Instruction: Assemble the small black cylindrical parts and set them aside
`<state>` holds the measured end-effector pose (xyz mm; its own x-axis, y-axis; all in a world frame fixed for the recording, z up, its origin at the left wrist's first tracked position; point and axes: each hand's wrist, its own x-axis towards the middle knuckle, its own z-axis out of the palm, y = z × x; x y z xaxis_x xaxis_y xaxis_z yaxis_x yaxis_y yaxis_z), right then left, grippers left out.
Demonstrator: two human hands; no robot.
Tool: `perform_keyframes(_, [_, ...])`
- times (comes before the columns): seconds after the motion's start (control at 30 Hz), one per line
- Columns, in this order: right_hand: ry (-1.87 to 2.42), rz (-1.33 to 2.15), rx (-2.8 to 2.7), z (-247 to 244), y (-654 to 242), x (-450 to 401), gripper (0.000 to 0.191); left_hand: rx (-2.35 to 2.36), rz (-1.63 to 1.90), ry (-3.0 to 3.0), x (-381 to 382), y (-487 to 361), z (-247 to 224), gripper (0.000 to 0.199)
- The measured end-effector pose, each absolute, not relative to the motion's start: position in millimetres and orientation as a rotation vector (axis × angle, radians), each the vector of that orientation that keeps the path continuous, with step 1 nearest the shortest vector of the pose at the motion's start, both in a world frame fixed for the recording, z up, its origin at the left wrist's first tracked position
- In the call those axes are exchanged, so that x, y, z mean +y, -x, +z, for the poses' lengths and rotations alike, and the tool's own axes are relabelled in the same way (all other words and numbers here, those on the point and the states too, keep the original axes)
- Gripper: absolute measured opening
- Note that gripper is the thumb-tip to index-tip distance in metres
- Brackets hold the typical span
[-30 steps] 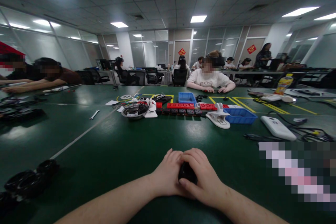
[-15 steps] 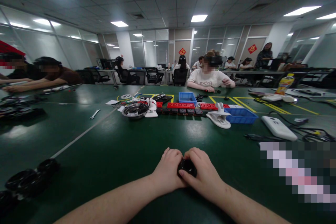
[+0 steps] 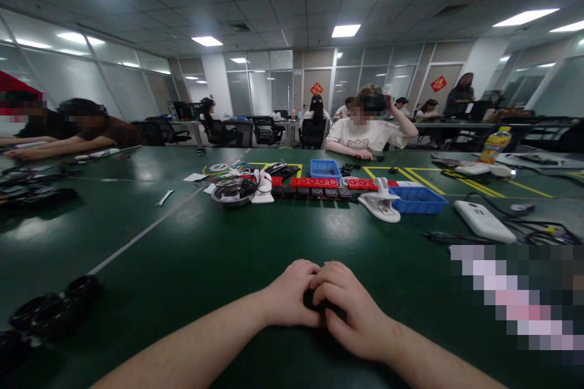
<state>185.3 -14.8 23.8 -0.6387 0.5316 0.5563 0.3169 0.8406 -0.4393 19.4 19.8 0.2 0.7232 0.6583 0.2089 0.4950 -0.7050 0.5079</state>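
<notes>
Near the front of the green table, my left hand (image 3: pixel 292 295) and my right hand (image 3: pixel 349 307) meet around a small black round object (image 3: pixel 312 299). The left fingers wrap its far left side. My right fingers lie curled over its top, so most of it is hidden. Several black ring-shaped parts (image 3: pixel 55 316) lie at the lower left, away from both hands.
Across the middle stand a metal bowl (image 3: pixel 232 193) with cables, red blocks (image 3: pixel 314 183), a white clamp (image 3: pixel 382 203) and a blue tray (image 3: pixel 417 200). A wrench (image 3: pixel 165 197) lies left, a white power bank (image 3: pixel 484 222) right. A person sits opposite.
My right hand has shifted over the black object, with its fingers now covering the top opening. The person opposite has raised a hand to the head.
</notes>
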Motion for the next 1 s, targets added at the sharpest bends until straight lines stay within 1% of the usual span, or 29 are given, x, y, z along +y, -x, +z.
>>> perform_keyframes(0.13, [0.657,0.348,-2.325,25.2,-186.3,-14.9,0.022,0.957,0.545,-2.55,13.9,-22.6,1.8,0.05])
perform_keyframes(0.3, [0.869,0.327,-2.256,18.3,-187.4,-10.7,0.027,1.276,0.587,-2.499,-0.3,-31.8,3.2,0.066])
perform_keyframes(0.33, [0.911,0.316,-2.247,16.9,-187.2,-10.0,0.029,1.311,0.583,-2.494,-2.0,-33.3,2.9,0.066])
perform_keyframes(0.4, [0.989,0.294,-2.242,15.0,-186.3,-9.1,0.029,1.357,0.568,-2.493,-3.4,-35.0,2.1,0.06])
perform_keyframes(0.5, [1.094,0.295,-2.244,14.6,-184.7,-8.9,0.022,1.373,0.543,-2.468,-1.7,-35.2,2.6,0.045])
perform_keyframes(0.6, [1.132,0.313,-2.239,16.9,-184.4,-9.2,0.016,1.328,0.543,-2.44,1.8,-32.9,5.6,0.036])
perform_keyframes(0.73, [1.028,0.298,-2.267,21.1,-185.9,-10.1,0.016,1.158,0.53,-2.411,8.8,-26.2,7.1,0.037])
perform_keyframes(0.87, [0.814,0.322,-2.293,22.8,-186.4,-11.7,0.023,0.942,0.541,-2.405,16.4,-19.3,2.4,0.04])
perform_keyframes(1.0, [0.652,0.332,-2.334,24.8,-187.5,-14.5,0.025,0.906,0.553,-2.401,18.6,-17.2,-1.2,0.046])
